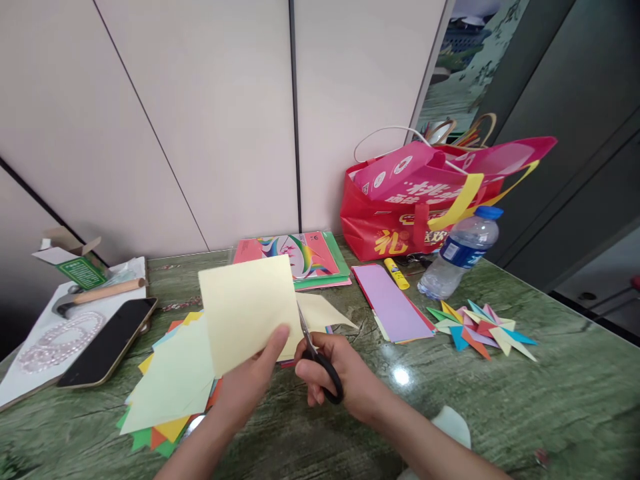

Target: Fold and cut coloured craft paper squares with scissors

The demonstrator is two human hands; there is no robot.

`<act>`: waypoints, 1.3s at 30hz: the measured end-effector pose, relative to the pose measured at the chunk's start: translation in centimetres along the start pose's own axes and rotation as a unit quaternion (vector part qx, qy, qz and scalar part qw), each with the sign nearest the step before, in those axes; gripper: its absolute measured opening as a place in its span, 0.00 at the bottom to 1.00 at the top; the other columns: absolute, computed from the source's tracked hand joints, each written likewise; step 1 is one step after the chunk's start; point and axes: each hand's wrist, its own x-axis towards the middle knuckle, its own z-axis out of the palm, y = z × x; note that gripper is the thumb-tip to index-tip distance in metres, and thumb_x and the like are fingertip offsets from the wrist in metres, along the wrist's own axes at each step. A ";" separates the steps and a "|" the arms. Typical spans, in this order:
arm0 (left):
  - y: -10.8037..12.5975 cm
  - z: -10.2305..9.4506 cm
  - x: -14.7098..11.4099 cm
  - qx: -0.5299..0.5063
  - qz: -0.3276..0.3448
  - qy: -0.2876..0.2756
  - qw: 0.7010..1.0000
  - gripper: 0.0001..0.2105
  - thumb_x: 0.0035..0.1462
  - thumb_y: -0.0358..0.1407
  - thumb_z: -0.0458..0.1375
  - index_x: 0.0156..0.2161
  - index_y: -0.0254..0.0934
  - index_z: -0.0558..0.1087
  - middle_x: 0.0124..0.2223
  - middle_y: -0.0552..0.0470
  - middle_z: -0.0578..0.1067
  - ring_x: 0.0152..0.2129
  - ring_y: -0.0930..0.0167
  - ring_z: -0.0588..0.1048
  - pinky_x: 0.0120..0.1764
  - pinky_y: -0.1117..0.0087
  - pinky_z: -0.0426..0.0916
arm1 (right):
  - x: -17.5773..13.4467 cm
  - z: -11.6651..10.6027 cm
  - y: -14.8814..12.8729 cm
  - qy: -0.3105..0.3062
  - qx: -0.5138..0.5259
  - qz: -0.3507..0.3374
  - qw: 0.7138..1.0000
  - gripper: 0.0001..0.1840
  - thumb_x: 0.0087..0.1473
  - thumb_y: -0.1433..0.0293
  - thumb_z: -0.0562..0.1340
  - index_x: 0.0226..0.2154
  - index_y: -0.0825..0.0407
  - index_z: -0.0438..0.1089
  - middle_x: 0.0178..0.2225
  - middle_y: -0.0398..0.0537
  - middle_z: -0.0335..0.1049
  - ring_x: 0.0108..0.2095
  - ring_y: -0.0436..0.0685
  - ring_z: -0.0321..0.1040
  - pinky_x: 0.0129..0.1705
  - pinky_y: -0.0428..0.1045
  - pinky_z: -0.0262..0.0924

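Observation:
My left hand (250,383) pinches the lower edge of a pale yellow paper sheet (247,310), holding it up above the green marble table (550,400). My right hand (340,380) grips black-handled scissors (317,353), whose blades point up along the sheet's right edge. A pale yellow flap (325,312) of the same colour sticks out to the right of the blades. Under my hands lies a loose pile of coloured paper sheets (170,393).
A phone (107,343), beads (60,340) and a hammer (97,295) lie at the left. Paper packs (310,257), a purple paper stack (393,303), a glue stick (397,273), a water bottle (460,253) and a red bag (420,200) stand behind. Folded coloured pieces (480,327) lie at the right.

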 end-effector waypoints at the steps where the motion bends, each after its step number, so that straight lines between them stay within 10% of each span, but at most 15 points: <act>1: -0.1 0.0 0.1 0.007 0.016 0.004 1.000 0.22 0.47 0.49 0.55 0.45 0.39 0.71 0.48 0.48 0.73 0.49 0.63 0.67 0.54 0.61 0.55 | 0.0 0.0 0.0 0.002 0.002 -0.001 1.000 0.16 0.41 0.60 0.65 0.25 0.55 0.63 0.11 0.34 0.57 0.11 0.43 0.53 0.18 0.42 0.54; 25: 1.2 0.1 1.3 -0.273 -0.042 -0.013 0.961 0.17 0.38 0.37 0.64 0.37 0.32 0.74 0.39 0.46 0.77 0.39 0.65 0.73 0.45 0.65 0.65 | 0.3 -0.4 0.2 -0.017 -0.036 0.072 0.997 0.20 0.38 0.59 0.67 0.30 0.55 0.64 0.14 0.35 0.60 0.15 0.45 0.57 0.22 0.44 0.55; 34: -0.3 -11.6 7.1 -0.030 -0.162 -0.059 0.985 0.13 0.31 0.36 0.67 0.24 0.29 0.73 0.22 0.48 0.76 0.20 0.68 0.72 0.24 0.71 0.66 | 0.6 -1.2 0.6 0.133 -0.352 -0.061 0.925 0.11 0.42 0.66 0.64 0.29 0.51 0.64 0.20 0.38 0.62 0.22 0.48 0.57 0.26 0.43 0.51; 39: -2.3 -15.3 7.7 0.019 -0.134 -0.143 0.980 0.30 0.41 0.33 0.62 0.52 0.41 0.60 0.23 0.60 0.75 0.25 0.73 0.72 0.30 0.75 0.63 | 1.2 -2.5 0.7 0.143 -0.490 -0.097 0.855 0.13 0.40 0.73 0.64 0.33 0.49 0.64 0.31 0.43 0.70 0.31 0.54 0.65 0.33 0.46 0.54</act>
